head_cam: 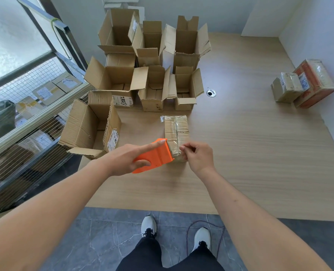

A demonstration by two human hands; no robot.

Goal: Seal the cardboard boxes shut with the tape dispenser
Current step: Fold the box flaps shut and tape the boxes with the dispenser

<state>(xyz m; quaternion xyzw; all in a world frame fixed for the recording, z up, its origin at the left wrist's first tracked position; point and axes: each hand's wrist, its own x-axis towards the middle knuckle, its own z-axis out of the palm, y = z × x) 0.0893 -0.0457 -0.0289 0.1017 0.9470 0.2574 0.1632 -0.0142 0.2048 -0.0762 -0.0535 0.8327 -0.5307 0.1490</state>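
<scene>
A small closed cardboard box lies on the wooden table, with clear tape running along its top seam. My left hand grips the orange tape dispenser, forefinger stretched along its top, and holds its blade end against the box's near end. My right hand pinches the tape at that near end, beside the dispenser's blade. Several open boxes with raised flaps stand behind, at the table's left and back.
Two taped boxes sit at the table's far right by the wall. A cable hole is in the tabletop. A wire-mesh rack with parcels stands to the left. My feet are on grey tiles below the table's edge.
</scene>
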